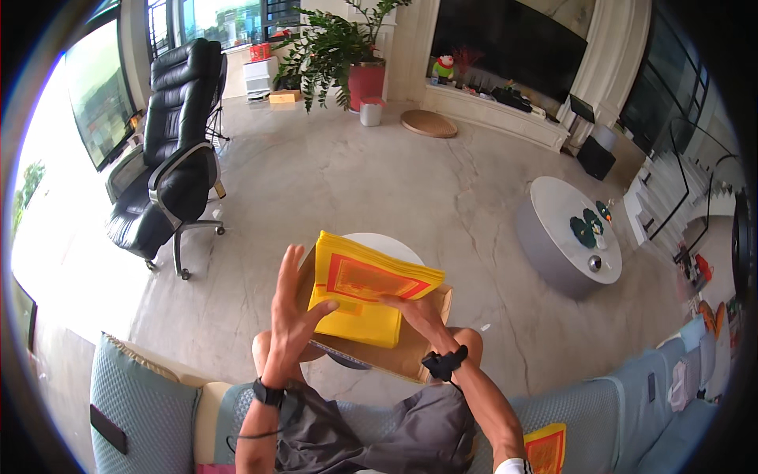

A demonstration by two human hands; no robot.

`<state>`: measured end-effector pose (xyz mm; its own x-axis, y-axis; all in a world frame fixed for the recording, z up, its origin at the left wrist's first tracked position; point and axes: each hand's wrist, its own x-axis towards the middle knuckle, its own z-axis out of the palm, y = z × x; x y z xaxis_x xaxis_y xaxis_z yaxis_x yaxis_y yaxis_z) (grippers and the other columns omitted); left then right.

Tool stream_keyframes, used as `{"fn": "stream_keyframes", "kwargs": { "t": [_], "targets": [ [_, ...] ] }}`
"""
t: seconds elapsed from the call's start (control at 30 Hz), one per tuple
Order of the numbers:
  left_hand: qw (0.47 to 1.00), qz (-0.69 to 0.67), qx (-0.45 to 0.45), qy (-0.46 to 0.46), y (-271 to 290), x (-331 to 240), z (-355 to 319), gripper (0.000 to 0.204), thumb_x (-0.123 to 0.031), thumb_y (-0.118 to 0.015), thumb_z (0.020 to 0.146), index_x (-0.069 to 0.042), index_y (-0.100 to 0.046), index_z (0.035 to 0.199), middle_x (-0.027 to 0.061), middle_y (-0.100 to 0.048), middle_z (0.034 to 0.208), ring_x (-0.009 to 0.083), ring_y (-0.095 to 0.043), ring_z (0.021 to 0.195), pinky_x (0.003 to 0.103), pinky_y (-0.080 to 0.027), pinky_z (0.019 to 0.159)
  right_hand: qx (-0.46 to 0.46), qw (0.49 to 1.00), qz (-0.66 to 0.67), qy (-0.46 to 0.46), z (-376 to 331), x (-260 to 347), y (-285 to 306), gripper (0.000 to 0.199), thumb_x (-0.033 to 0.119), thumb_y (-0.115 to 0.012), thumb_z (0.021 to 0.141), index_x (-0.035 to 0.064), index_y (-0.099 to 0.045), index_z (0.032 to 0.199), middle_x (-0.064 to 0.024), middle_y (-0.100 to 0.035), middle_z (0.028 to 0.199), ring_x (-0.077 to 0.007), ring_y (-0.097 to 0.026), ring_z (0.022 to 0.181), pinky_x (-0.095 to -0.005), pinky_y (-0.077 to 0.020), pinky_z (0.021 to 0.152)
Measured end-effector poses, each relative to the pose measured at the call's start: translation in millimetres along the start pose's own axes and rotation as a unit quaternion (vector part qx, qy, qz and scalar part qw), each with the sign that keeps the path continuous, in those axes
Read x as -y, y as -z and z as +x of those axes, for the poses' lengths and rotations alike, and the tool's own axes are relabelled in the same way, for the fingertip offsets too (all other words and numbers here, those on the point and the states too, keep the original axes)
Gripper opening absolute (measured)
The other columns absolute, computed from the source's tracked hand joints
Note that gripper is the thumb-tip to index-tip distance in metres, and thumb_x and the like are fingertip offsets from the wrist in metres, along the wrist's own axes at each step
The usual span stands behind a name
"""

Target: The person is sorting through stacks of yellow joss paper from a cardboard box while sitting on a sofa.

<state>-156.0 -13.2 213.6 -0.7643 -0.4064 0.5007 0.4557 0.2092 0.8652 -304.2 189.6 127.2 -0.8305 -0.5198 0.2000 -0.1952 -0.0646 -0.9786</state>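
A thick stack of yellow paper sheets (371, 276), with a red-orange printed panel, is tilted up over a shallow cardboard box (410, 351). My right hand (420, 317) grips its lower right part, thumb on the near face and the other fingers mostly hidden. My left hand (294, 312) stands upright at the stack's left edge, fingers stretched out and thumb pointing toward the paper. Whether the left palm touches the stack, I cannot tell. More yellow paper (359, 325) lies flat in the box below. Under the box shows a round white-topped table (395, 243).
Another yellow-and-red sheet or packet (545, 449) lies on the blue-covered sofa (584, 411) to my right. A phone (108, 429) rests on the left cushion. A black office chair (170, 150) stands far left, and a round coffee table (564, 229) is at the right.
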Motion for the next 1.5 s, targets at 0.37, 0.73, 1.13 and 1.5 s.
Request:
{"fn": "stream_keyframes", "kwargs": {
  "t": [0.37, 0.73, 1.13, 1.5],
  "targets": [
    [0.980, -0.057, 0.124, 0.146, 13, 118, -23, 0.032, -0.012, -0.076, 0.096, 0.000, -0.068, 0.124, 0.0042, -0.072, 0.111, 0.0127, -0.064, 0.104, 0.031, -0.052, 0.095, 0.046, 0.992, -0.115, -0.030, -11, -30, 11, 0.054, 0.002, -0.085, 0.083, 0.0007, -0.062, 0.132, -0.0073, -0.072, 0.125, -0.0180, -0.066, 0.116, -0.0326, -0.0535, 0.101],
    [0.979, -0.133, 0.093, 0.125, 13, 89, 6, 0.023, -0.006, -0.068, 0.102, -0.001, -0.065, 0.125, 0.0026, -0.073, 0.113, 0.0106, -0.066, 0.104, 0.028, -0.053, 0.095, -0.017, 0.998, -0.064, -0.004, 6, 27, 3, 0.025, 0.007, -0.083, 0.086, -0.0017, -0.074, 0.108, -0.0051, -0.077, 0.103, -0.0121, -0.070, 0.093, -0.0291, -0.0555, 0.081],
    [0.984, -0.095, 0.080, 0.132, 20, 119, -7, 0.019, -0.005, -0.067, 0.102, -0.001, -0.065, 0.121, 0.0049, -0.074, 0.116, 0.0149, -0.066, 0.107, 0.030, -0.051, 0.100, 0.004, 0.997, -0.075, -0.018, -5, 1, -6, 0.034, 0.000, -0.084, 0.083, -0.0027, -0.072, 0.115, -0.0097, -0.078, 0.110, -0.0161, -0.073, 0.095, -0.0298, -0.0588, 0.083],
    [0.978, -0.080, 0.096, 0.164, 23, 138, -21, 0.027, -0.004, -0.072, 0.098, 0.000, -0.065, 0.123, 0.0043, -0.073, 0.118, 0.0131, -0.065, 0.110, 0.029, -0.050, 0.101, 0.053, 0.986, -0.026, -0.158, -16, -41, -3, 0.045, 0.006, -0.081, 0.087, 0.0013, -0.066, 0.129, -0.0070, -0.069, 0.130, -0.0160, -0.063, 0.119, -0.0320, -0.0499, 0.102]
  ]
}}
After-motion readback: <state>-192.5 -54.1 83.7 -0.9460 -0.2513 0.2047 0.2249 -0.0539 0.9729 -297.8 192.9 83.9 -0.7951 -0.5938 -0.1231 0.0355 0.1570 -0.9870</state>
